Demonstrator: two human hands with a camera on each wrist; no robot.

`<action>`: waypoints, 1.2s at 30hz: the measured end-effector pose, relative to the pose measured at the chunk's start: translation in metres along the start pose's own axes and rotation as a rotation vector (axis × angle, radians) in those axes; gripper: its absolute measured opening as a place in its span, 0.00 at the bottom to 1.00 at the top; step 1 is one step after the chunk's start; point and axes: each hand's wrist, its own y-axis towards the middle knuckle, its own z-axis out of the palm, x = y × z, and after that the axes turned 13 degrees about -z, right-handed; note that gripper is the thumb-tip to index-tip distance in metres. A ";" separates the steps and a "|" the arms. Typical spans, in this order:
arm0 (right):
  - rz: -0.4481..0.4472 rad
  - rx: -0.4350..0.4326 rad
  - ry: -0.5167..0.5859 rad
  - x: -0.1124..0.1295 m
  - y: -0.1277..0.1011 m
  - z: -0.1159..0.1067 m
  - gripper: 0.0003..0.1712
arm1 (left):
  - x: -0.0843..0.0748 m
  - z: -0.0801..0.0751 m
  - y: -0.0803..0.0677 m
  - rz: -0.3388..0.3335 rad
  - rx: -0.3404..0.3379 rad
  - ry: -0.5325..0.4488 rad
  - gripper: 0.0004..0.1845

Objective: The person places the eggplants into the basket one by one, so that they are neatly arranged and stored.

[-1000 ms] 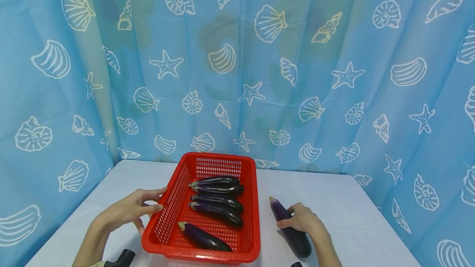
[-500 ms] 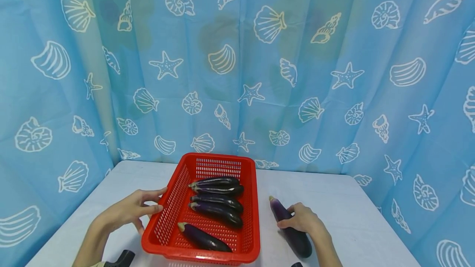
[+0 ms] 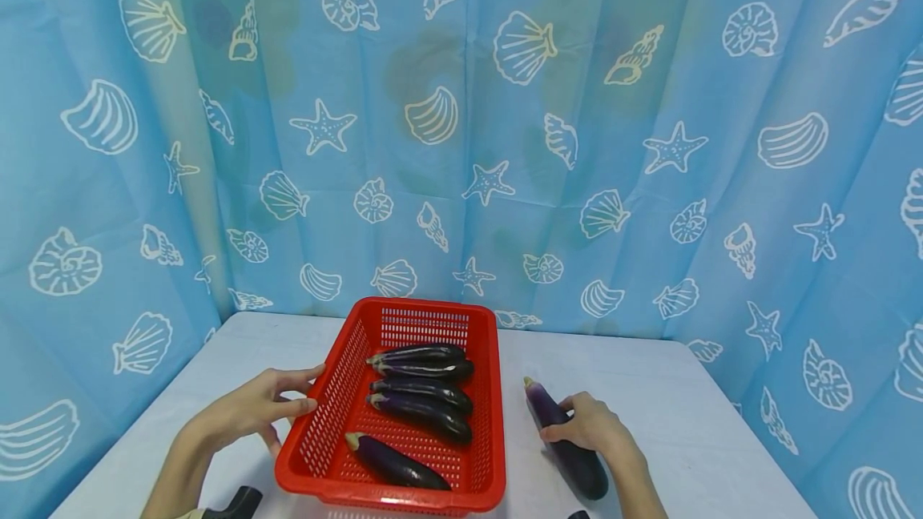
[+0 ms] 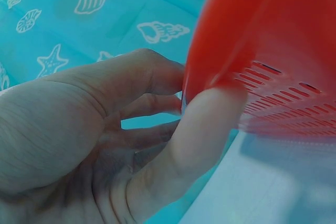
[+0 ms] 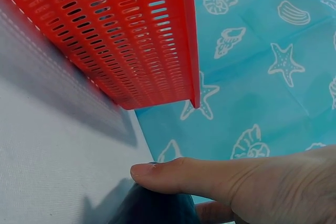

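Red basket (image 3: pixel 485 391) sits mid-bench (image 3: pixel 685 415), bare grey surface open to its right and behind, blue shell-print curtain (image 3: pixel 649 183) closing in the back and both sides. Right hand (image 3: pixel 593 428) is curled over a loose eggplant (image 3: pixel 570 455) lying on the bench just right of the basket, apart from its wall; it is long, glossy dark purple, pale stem end pointing away. Left hand (image 3: pixel 252 407) pinches the basket's left rim, thumb on the slotted plastic wall; five similar eggplants (image 3: pixel 421 391) lie inside.
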 end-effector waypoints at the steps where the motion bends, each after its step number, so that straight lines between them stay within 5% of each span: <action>1: 0.003 -0.001 0.002 0.000 0.000 0.000 0.40 | 0.000 0.000 0.000 0.000 0.001 -0.001 0.38; 14: 0.076 -0.014 -0.017 0.012 -0.002 -0.007 0.41 | -0.002 0.001 -0.002 -0.004 -0.007 0.004 0.38; 36: -0.003 -0.035 -0.037 0.031 -0.020 -0.021 0.43 | -0.004 0.000 -0.002 -0.001 -0.005 0.021 0.39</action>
